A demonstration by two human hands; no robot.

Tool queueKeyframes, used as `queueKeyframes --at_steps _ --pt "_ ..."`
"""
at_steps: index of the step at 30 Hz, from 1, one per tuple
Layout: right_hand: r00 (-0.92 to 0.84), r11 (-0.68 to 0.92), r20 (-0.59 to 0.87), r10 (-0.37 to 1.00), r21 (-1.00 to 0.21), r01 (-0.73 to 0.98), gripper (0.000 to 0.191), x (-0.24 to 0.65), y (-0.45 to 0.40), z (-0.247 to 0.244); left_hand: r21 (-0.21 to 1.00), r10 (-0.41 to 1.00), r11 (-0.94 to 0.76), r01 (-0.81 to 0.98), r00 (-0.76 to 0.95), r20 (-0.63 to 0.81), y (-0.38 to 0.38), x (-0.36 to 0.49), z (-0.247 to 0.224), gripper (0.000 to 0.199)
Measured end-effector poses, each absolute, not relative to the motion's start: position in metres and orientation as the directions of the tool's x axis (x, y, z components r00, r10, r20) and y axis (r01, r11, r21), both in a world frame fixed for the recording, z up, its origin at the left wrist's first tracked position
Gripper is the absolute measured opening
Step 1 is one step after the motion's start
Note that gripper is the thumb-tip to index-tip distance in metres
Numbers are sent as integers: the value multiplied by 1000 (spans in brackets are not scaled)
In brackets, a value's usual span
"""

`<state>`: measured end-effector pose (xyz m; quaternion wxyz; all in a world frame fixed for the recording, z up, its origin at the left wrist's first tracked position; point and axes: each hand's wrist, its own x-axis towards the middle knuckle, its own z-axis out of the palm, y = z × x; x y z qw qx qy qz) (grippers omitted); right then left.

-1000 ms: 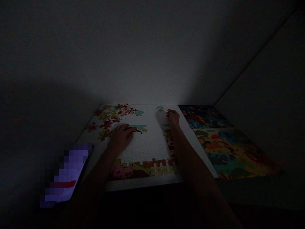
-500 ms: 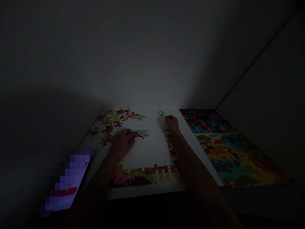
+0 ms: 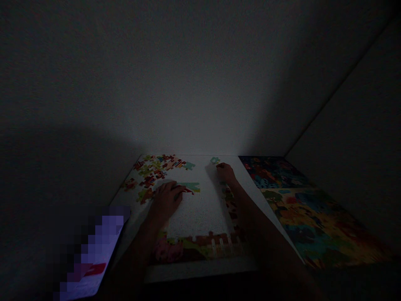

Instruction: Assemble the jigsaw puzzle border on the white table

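The left hand lies palm down inside the assembled puzzle border, with its fingers extended and close together. Its fingertips touch a teal puzzle piece with a red edge, which lies on the bare white area enclosed by the border. The dim light does not show whether the fingers pinch this piece or only rest on it.

The right hand is curled, with its fingers bent downward, just beyond the far end of the right side of the border. This view does not show whether it holds anything. A small loose green puzzle piece lies just beyond the hand, near it but not touching it.

A heap of loose puzzle pieces lies beyond the border's far left corner, in mixed red, yellow and green colours. The left hand is just beside this heap.

The border stands on a white table, and a bare strip of the table runs along its near side. A colourful printed picture lies flat to the right of the border, well apart from it. A lit device, pixelated so that its kind cannot be told, lies to the left of the border, near its left end.

Plain grey walls rise behind and to the right of the border. The room is dim, with a pale patch of light on the wall directly beyond the border.
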<state>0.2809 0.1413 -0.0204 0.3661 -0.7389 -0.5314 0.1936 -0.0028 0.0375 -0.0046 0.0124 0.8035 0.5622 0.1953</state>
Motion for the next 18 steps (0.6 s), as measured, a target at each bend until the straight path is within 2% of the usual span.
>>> queueKeyframes --at_steps 14,18 --pt "31 55 130 991 -611 789 25 219 158 -12 257 903 -390 884 312 297 41 -7 -11 31" --pt "-112 182 157 981 -561 807 25 228 152 -12 255 902 -385 887 303 308 40 -6 -9 31"
